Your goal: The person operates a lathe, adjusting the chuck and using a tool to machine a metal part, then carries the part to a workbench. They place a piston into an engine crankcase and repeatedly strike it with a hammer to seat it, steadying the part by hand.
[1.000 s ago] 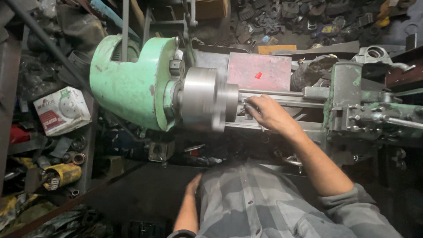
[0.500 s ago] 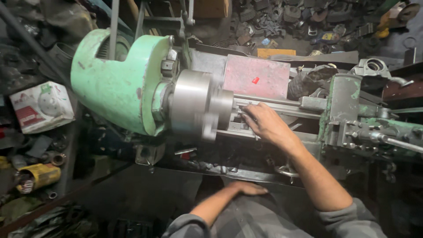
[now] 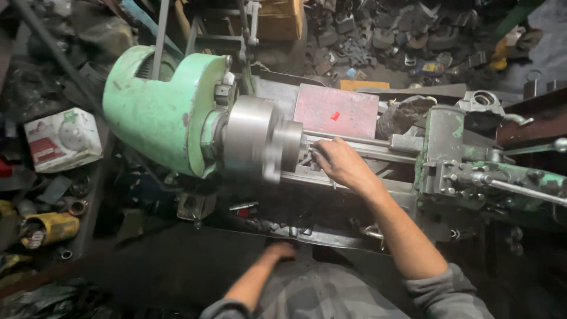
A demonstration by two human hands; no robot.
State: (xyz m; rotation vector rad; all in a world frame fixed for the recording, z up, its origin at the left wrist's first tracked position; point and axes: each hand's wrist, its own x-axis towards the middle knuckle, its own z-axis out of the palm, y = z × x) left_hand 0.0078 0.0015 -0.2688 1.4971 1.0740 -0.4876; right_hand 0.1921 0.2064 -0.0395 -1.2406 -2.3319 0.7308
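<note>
Round grey steel lathe chuck: mounted on the pale green cast headstock, axis level, face turned toward 3 o'clock; edges smeared by blur.

Long grey steel bar: held in the chuck, lying level, running out toward 3 o'clock above the lathe bed.

Right hand: palm down, fingertips at the chuck face, touching the bar at its chuck end.

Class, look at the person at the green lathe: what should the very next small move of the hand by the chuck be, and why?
Probably draw the right hand a little back along the bed, away from the chuck. Its fingertips lie right at the chuck's face, and the chuck's rim looks blurred, as if turning. The left hand sits low at the machine's front edge, apart from it.
</note>
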